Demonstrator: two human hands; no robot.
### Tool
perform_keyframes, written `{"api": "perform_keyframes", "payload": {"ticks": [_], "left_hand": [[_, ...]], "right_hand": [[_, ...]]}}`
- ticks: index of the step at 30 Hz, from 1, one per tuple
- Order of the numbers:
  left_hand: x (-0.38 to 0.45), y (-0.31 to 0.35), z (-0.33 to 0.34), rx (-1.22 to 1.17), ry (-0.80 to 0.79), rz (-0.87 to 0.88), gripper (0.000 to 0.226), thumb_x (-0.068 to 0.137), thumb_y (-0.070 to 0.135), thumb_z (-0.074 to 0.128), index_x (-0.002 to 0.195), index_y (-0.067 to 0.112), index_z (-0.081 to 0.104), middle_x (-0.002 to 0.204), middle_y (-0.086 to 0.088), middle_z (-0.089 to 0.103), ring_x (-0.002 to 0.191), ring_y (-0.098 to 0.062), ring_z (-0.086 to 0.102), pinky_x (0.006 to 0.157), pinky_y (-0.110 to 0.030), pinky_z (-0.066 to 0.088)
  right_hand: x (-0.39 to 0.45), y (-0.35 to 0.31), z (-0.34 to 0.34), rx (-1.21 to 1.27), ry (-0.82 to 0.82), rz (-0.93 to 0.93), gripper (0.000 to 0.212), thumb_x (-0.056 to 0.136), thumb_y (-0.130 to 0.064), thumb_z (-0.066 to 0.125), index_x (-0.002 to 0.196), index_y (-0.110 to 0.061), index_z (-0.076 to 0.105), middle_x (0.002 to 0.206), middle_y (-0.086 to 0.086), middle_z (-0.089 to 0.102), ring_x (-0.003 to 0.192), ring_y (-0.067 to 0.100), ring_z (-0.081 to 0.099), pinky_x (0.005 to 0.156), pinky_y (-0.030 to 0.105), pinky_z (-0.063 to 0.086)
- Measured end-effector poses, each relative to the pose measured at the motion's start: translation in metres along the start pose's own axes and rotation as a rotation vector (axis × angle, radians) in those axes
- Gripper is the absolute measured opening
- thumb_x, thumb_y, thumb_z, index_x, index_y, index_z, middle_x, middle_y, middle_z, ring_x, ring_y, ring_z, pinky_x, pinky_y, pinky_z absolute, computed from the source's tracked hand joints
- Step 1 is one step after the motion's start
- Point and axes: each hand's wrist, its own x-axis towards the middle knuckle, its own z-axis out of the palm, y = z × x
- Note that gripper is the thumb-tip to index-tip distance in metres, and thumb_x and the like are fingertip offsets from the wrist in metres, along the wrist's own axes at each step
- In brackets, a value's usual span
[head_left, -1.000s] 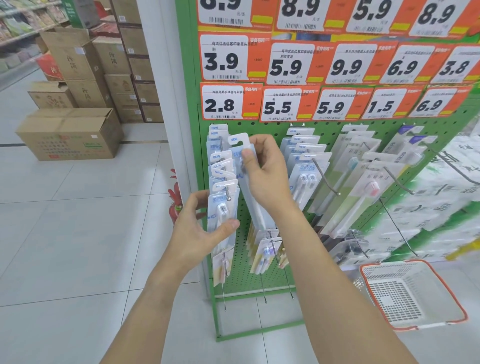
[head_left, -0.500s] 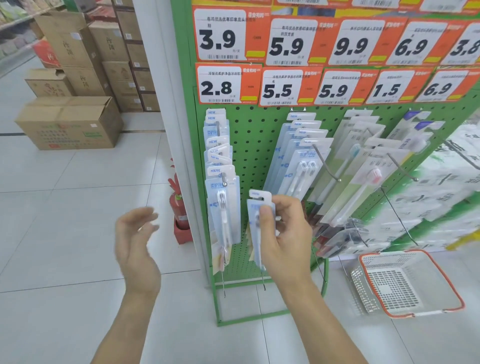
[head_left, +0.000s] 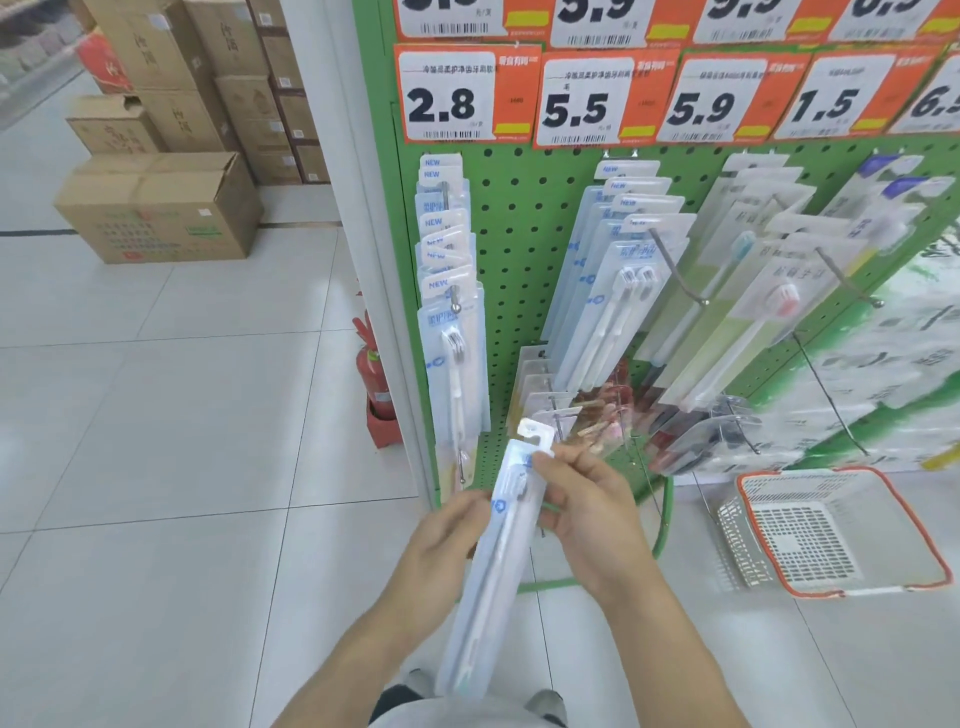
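Blue-and-clear long plastic toothbrush pack (head_left: 498, 551) sat gripped in our left hand (head_left: 441, 556) and right hand (head_left: 592, 519); we needed a steady hold to reach the orange-rimmed white basket (head_left: 917, 540) at three o'clock.

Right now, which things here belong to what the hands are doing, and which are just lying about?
In the job: toothbrush pack, held by left hand and right hand; shopping basket, perhaps its destination.
Lying about: cardboard boxes, fire extinguisher, price tags, hanging packs on the pegboard.
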Motion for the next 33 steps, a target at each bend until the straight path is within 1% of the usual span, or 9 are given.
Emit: {"api": "perform_keyframes", "payload": {"ticks": [3,8,12,17,20,24,28,30,33], "left_hand": [[0.004,0.013,0.012,-0.276,-0.098,-0.073,0.033,0.108,0.015,0.04,0.132,0.011,0.062,0.128,-0.016,0.068,0.115,-0.038,0.067,0.092,-0.049,0.057],[-0.001,0.011,0.018,-0.453,-0.212,-0.063,0.04,0.108,0.012,0.035,0.144,0.017,0.051,0.137,-0.012,0.063,0.116,-0.045,0.065,0.096,-0.053,0.055],[-0.001,0.007,0.019,-0.495,-0.238,-0.061,0.04,0.107,0.015,0.038,0.146,0.017,0.051,0.141,-0.017,0.059,0.12,-0.049,0.061,0.095,-0.049,0.056],[-0.002,0.005,0.021,-0.507,-0.223,-0.067,0.038,0.107,0.017,0.04,0.141,0.014,0.056,0.138,-0.018,0.062,0.122,-0.047,0.06,0.095,-0.045,0.054],[-0.001,0.004,0.025,-0.411,-0.161,-0.031,0.038,0.102,0.02,0.048,0.138,0.014,0.06,0.132,-0.013,0.066,0.116,-0.037,0.064,0.095,-0.038,0.054],[0.001,0.005,0.025,-0.094,-0.044,0.097,0.045,0.095,0.022,0.068,0.139,0.029,0.059,0.135,0.011,0.065,0.124,-0.007,0.059,0.108,-0.024,0.043],[0.002,0.004,0.026,0.189,0.064,0.165,0.052,0.089,0.019,0.076,0.127,0.05,0.061,0.12,0.01,0.063,0.114,-0.001,0.058,0.106,-0.017,0.04],[0.001,0.003,0.027,0.194,0.056,0.151,0.061,0.086,0.021,0.08,0.132,0.052,0.055,0.113,0.017,0.064,0.107,-0.002,0.064,0.099,-0.021,0.048],[-0.002,0.003,0.025,0.164,-0.021,0.061,0.057,0.089,0.02,0.077,0.133,0.044,0.049,0.105,0.012,0.072,0.089,-0.016,0.075,0.086,-0.037,0.059]], "right_hand": [[-0.003,0.005,0.001,-0.093,0.052,-0.032,0.014,0.091,-0.004,0.067,0.08,-0.011,0.061,0.079,0.018,0.069,0.058,0.026,0.061,0.045,0.028,0.045],[0.003,0.008,-0.012,-0.444,0.094,-0.28,0.007,0.084,-0.016,0.081,0.083,-0.021,0.077,0.075,0.004,0.072,0.067,0.02,0.063,0.061,0.034,0.057],[0.004,0.006,-0.019,-0.391,0.034,-0.197,0.006,0.083,-0.02,0.083,0.085,-0.017,0.077,0.084,0.029,0.068,0.068,0.04,0.068,0.053,0.036,0.057],[0.003,0.002,-0.018,-0.338,0.032,-0.198,0.013,0.085,-0.01,0.079,0.091,-0.002,0.07,0.077,0.021,0.067,0.053,0.015,0.065,0.044,0.025,0.05],[0.002,0.0,-0.021,-0.482,0.004,-0.263,0.011,0.094,-0.024,0.068,0.091,-0.014,0.071,0.076,-0.001,0.073,0.06,0.009,0.069,0.055,0.022,0.052],[-0.003,-0.008,-0.026,-0.847,-0.236,-0.303,0.035,0.093,-0.055,0.052,0.101,-0.024,0.067,0.087,-0.017,0.071,0.082,0.0,0.066,0.073,0.015,0.049],[0.004,-0.001,-0.028,-0.683,-0.144,-0.28,0.014,0.096,-0.024,0.068,0.091,-0.012,0.071,0.077,0.002,0.074,0.071,0.021,0.07,0.067,0.038,0.06],[0.005,0.0,-0.03,-0.524,-0.116,-0.197,0.009,0.096,-0.004,0.063,0.095,-0.005,0.072,0.082,0.014,0.075,0.073,0.025,0.072,0.067,0.039,0.061],[0.007,-0.003,-0.036,-0.387,-0.113,-0.125,0.014,0.096,0.003,0.059,0.1,-0.001,0.071,0.083,0.016,0.074,0.075,0.025,0.07,0.067,0.037,0.061]]}}
